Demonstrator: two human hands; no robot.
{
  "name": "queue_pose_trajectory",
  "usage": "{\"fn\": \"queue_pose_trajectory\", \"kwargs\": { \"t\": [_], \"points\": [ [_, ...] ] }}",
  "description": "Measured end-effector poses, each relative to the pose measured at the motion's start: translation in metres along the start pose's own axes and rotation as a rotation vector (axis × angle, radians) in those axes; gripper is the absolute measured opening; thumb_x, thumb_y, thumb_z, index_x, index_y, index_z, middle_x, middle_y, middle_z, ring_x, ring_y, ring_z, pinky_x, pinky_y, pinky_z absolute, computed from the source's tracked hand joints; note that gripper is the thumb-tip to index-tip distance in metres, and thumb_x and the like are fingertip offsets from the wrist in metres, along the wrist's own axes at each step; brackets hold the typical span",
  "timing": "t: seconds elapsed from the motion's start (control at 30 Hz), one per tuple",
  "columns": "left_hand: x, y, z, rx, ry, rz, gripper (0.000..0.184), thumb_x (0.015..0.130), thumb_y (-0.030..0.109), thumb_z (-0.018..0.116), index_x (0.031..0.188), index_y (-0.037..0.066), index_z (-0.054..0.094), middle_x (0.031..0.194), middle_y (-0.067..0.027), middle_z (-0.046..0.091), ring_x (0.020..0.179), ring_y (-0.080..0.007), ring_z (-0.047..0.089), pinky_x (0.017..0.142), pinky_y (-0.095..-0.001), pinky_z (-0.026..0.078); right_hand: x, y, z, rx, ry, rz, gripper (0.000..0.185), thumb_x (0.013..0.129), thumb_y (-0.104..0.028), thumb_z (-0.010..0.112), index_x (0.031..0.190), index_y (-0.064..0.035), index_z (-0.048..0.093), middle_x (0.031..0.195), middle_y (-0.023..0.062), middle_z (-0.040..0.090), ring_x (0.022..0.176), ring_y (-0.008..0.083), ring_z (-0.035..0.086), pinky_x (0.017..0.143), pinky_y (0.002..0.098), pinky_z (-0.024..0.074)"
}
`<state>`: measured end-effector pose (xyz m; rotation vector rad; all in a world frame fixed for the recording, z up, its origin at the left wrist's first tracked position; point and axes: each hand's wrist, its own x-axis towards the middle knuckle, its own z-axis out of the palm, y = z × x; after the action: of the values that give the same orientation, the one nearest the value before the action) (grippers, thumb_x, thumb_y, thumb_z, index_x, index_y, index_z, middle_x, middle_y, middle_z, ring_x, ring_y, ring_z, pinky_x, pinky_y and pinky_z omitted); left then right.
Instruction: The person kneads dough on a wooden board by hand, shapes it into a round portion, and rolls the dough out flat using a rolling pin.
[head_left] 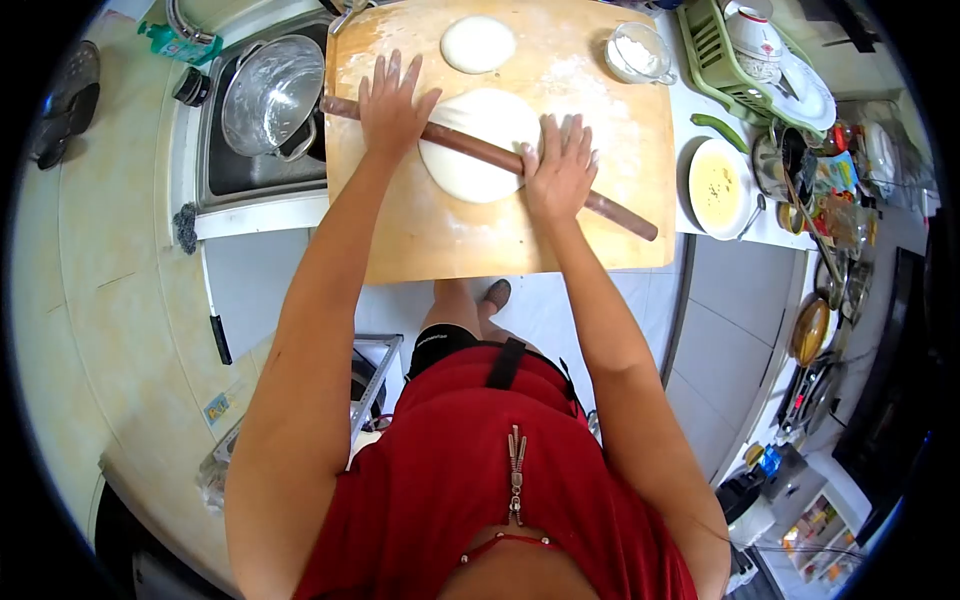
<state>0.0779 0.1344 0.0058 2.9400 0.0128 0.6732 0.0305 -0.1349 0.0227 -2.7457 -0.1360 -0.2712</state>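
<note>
Left hand [393,112] and right hand [558,172]: both flat, fingers extended, palms over wooden rolling pin [475,148], which lies diagonally across larger dough disc [490,114] on floured board [410,240]; wide hand spacing presumably evens pressure

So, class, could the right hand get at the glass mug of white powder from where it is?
Probably yes: the right hand rests on the rolling pin, and only dusted wooden board seems to lie between it and the glass mug. It need only leave the pin.
</note>
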Motion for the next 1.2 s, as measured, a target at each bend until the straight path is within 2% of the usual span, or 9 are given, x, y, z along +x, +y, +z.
{"fn": "queue_pose_trajectory", "kwargs": {
  "t": [0.2,0.4,0.57,0.63,0.7,0.83,0.93,1.13,1.2],
  "points": [
    [-0.103,-0.006,-0.033,-0.112,-0.044,-0.057,0.066,0.097,0.038,0.061,0.152,0.009,0.041,0.159,-0.017,0.037,0.148,-0.0382,0.03,0.117,-0.0575,0.023,-0.087,-0.005,-0.013,0.006,-0.015,-0.124,0.048,0.09,-0.03,0.068,0.134,-0.0151,0.058,0.137,0.0109,0.054,0.128,0.0326,0.049,0.107,0.0601,0.0312],
    [-0.177,0.008,-0.047,-0.341,0.029,-0.211,0.067,0.101,0.034,0.056,0.151,-0.005,0.036,0.155,-0.0278,0.036,0.146,-0.0433,0.03,0.12,-0.0491,0.023,-0.101,0.017,-0.017,0.056,0.008,-0.153,0.041,0.087,-0.019,0.068,0.127,-0.016,0.06,0.119,0.0061,0.061,0.117,0.0279,0.054,0.103,0.0538,0.0361],
    [-0.146,0.039,-0.035,-0.583,0.047,-0.645,0.063,0.1,0.028,0.059,0.148,-0.009,0.04,0.142,-0.0285,0.052,0.136,-0.0387,0.046,0.116,-0.0423,0.032,-0.118,0.048,-0.043,0.07,0.096,-0.039,0.043,0.087,-0.014,0.07,0.128,-0.0113,0.059,0.117,0.0101,0.06,0.116,0.0308,0.054,0.101,0.0506,0.0352],
    [-0.112,0.036,-0.011,-0.362,-0.03,-0.52,0.07,0.096,0.032,0.065,0.147,-0.009,0.041,0.131,-0.0263,0.061,0.125,-0.0373,0.056,0.107,-0.0422,0.042,-0.124,0.057,-0.06,0.106,0.139,0.027,0.042,0.089,-0.015,0.069,0.129,-0.0106,0.058,0.118,0.0111,0.06,0.116,0.0322,0.053,0.1,0.051,0.0349],
    [-0.076,0.043,0.007,-0.63,-0.035,-0.679,0.071,0.088,0.034,0.073,0.141,-0.006,0.049,0.125,-0.0249,0.065,0.12,-0.0381,0.058,0.104,-0.0433,0.044,-0.13,0.071,-0.07,0.131,0.165,0.091,0.043,0.091,-0.015,0.069,0.132,-0.0091,0.057,0.119,0.0123,0.06,0.116,0.0347,0.053,0.1,0.0511,0.0342],
    [-0.019,0.046,-0.013,-0.658,-0.654,-0.812,0.057,0.084,0.032,0.078,0.126,-0.002,0.061,0.117,-0.0233,0.069,0.108,-0.0363,0.067,0.094,-0.0427,0.051,-0.143,0.088,-0.093,0.134,0.185,0.203,0.045,0.09,-0.013,0.07,0.133,-0.0083,0.056,0.121,0.0113,0.06,0.116,0.0338,0.053,0.1,0.0488,0.0347],
    [-0.028,0.053,-0.006,-0.461,-0.389,-0.553,0.049,0.087,0.032,0.075,0.123,0.0,0.064,0.115,-0.0233,0.07,0.107,-0.0358,0.068,0.091,-0.0427,0.052,-0.156,0.102,-0.101,0.107,0.217,0.216,0.045,0.09,-0.013,0.07,0.132,-0.0081,0.056,0.122,0.011,0.06,0.116,0.0334,0.053,0.1,0.0477,0.0351],
    [-0.106,0.046,0.013,-1.099,0.147,-1.33,0.05,0.095,0.021,0.068,0.134,-0.006,0.051,0.125,-0.022,0.064,0.106,-0.032,0.068,0.088,-0.0414,0.058,-0.174,0.127,-0.106,0.073,0.214,0.238,0.045,0.09,-0.015,0.071,0.132,-0.008,0.057,0.12,0.0111,0.061,0.116,0.0336,0.053,0.099,0.0475,0.0353],
    [-0.115,0.07,-0.018,-1.145,0.122,-1.415,0.053,0.097,0.019,0.066,0.137,-0.009,0.046,0.125,-0.0239,0.062,0.106,-0.0329,0.068,0.087,-0.0422,0.06,-0.176,0.129,-0.105,0.069,0.205,0.249,0.045,0.09,-0.015,0.071,0.132,-0.0081,0.057,0.12,0.0114,0.061,0.115,0.0338,0.053,0.098,0.0476,0.0355]
  ]
}}
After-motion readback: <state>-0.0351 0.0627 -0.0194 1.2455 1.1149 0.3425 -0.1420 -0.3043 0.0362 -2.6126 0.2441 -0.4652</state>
